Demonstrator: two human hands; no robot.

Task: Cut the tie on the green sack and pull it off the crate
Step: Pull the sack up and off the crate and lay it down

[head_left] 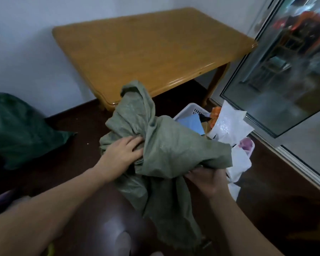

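While both hands (121,154) clutch the green sack (166,150), forearms extend.

Room was dim, colours muted. Soft glare ran along the near edge of the wooden table (174,84). Glass door (288,71) at right showed smeared reflections. Wide-angle bending at frame edges; lower corners dark and soft.

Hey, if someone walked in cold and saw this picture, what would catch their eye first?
Most likely the crumpled green sack at centre, gripped by the left hand and the right hand. Just behind it a white crate shows, stuffed with white bags and blue and orange items. A bare wooden table fills the background.
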